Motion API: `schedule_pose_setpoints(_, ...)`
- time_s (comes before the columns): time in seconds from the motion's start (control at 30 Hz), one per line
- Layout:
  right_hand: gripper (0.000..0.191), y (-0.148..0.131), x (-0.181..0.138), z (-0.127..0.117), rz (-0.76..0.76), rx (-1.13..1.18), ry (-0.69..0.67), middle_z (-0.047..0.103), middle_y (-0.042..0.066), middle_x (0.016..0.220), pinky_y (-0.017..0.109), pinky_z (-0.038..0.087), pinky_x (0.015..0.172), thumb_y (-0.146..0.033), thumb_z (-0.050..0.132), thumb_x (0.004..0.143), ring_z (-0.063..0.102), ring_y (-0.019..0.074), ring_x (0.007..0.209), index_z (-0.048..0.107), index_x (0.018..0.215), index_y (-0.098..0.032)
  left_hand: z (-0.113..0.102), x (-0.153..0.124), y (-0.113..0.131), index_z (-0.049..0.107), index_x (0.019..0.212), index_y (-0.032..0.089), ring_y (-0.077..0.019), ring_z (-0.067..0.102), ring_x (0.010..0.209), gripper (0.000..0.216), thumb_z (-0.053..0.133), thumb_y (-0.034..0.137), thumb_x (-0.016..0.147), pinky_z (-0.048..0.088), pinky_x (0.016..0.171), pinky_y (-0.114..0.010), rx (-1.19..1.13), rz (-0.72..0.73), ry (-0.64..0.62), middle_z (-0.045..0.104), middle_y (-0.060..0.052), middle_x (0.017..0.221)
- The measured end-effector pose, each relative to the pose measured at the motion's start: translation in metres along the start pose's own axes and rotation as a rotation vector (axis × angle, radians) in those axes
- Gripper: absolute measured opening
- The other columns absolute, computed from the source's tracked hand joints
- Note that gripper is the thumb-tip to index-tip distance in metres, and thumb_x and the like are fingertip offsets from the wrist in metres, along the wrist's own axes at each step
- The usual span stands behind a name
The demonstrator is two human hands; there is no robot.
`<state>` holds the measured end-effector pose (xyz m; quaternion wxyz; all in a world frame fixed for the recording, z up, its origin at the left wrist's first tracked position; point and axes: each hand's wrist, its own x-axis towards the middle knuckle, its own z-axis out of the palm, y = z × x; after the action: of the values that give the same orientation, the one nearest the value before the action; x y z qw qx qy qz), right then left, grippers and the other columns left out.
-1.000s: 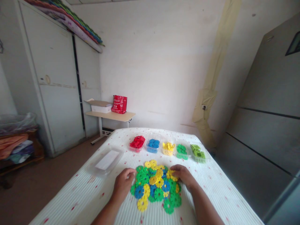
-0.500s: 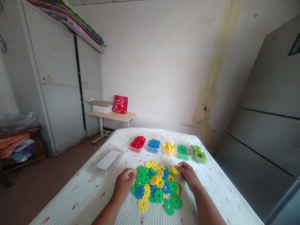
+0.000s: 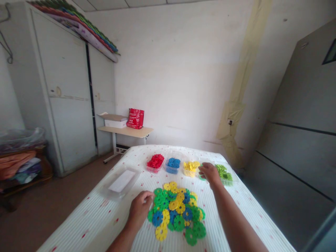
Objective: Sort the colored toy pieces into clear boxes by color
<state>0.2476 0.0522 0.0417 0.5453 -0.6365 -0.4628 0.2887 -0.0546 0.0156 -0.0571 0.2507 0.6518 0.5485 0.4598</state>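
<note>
A pile of flat toothed plastic discs (image 3: pixel 178 210) in yellow, green and blue lies on the white ribbed tabletop (image 3: pixel 236 213). My left hand (image 3: pixel 140 208) rests at the pile's left edge with its fingers curled, touching a green disc. My right hand (image 3: pixel 209 173) is stretched out to the row of small clear tubs at the back, just right of the yellow tub (image 3: pixel 190 168). Its fingers are bent down, and what they hold is hidden. The hand covers most of a dark green tub.
The row also has a red tub (image 3: pixel 155 162), a blue tub (image 3: pixel 172 164) and a light green tub (image 3: pixel 224 174). A clear shallow tray (image 3: pixel 120 180) lies at the left. Beyond stand a small side table (image 3: pixel 126 130), a white wardrobe (image 3: pixel 68 105) and a grey panel (image 3: pixel 301 122).
My right hand picked a yellow disc from the pile's right side and moved forward to the tubs. My left hand stayed at the pile's left edge.
</note>
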Motion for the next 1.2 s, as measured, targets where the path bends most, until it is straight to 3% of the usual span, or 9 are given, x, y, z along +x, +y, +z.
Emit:
schedule_pose_setpoints(0.2, 0.008, 0.045, -0.029, -0.017, -0.055, -0.208, 0.032, 0.053, -0.002, 0.047, 0.026, 0.038, 0.047, -0.026, 0.051, 0.061, 0.051, 0.0129, 0.043, 0.054, 0.061, -0.019, 0.000, 0.000, 0.000, 0.064, 0.073, 0.019, -0.0160, 0.063, 0.075, 0.021, 0.044, 0.027, 0.072, 0.047, 0.071, -0.024, -0.019, 0.029, 0.000, 0.070, -0.002, 0.076)
schedule_pose_setpoints(0.4, 0.012, 0.082, -0.053, -0.032, -0.209, -0.511, 0.008, 0.063, 0.001, 0.065, 0.026, 0.039, 0.061, -0.025, 0.045, 0.067, 0.057, 0.0169, 0.064, 0.056, 0.066, -0.021, 0.003, 0.000, 0.007, 0.064, 0.080, 0.018, -0.0147, 0.062, 0.077, 0.022, 0.042, 0.021, 0.075, 0.046, 0.073, -0.024, 0.112, 0.061, -0.001, 0.069, -0.003, 0.082)
schedule_pose_setpoints(0.6, 0.015, 0.086, -0.054, -0.022, -0.280, -0.773, -0.046, 0.062, 0.003, 0.074, 0.023, 0.035, 0.061, -0.020, 0.041, 0.073, 0.056, 0.0153, 0.069, 0.056, 0.070, -0.020, 0.019, 0.021, 0.040, 0.063, 0.100, 0.021, -0.0168, 0.054, 0.099, 0.030, 0.044, 0.016, 0.078, 0.039, 0.088, -0.027, 0.508, 0.148, -0.163, 0.065, -0.004, 0.101)
schedule_pose_setpoints(0.77, 0.015, 0.092, -0.054, -0.020, -0.295, -0.828, -0.052, 0.061, 0.003, 0.077, 0.022, 0.033, 0.062, -0.018, 0.041, 0.075, 0.056, 0.0144, 0.071, 0.056, 0.072, -0.020, 0.040, 0.044, 0.054, 0.053, 0.118, 0.033, -0.0209, 0.050, 0.107, 0.051, 0.046, 0.009, 0.073, 0.039, 0.085, -0.032, 0.606, 0.185, -0.331, 0.060, -0.002, 0.116)
schedule_pose_setpoints(0.93, 0.014, 0.093, -0.052, -0.020, -0.277, -0.842, -0.052, 0.061, 0.002, 0.077, 0.022, 0.032, 0.061, -0.018, 0.043, 0.075, 0.054, 0.0137, 0.071, 0.056, 0.073, -0.020, 0.054, 0.057, 0.058, 0.058, 0.111, 0.036, -0.0269, 0.050, 0.104, 0.047, 0.046, 0.012, 0.073, 0.039, 0.083, -0.041, 0.726, 0.207, -0.471, 0.060, -0.005, 0.113)
schedule_pose_setpoints(1.2, 0.014, 0.090, -0.056, -0.019, -0.280, -0.853, -0.047, 0.060, 0.003, 0.079, 0.021, 0.031, 0.060, -0.018, 0.043, 0.077, 0.054, 0.0132, 0.070, 0.056, 0.074, -0.019, 0.061, 0.058, 0.065, 0.065, 0.096, 0.019, -0.0255, 0.053, 0.101, 0.034, 0.039, 0.008, 0.077, 0.043, 0.080, -0.037, 0.835, 0.299, -0.485, 0.060, -0.014, 0.105)
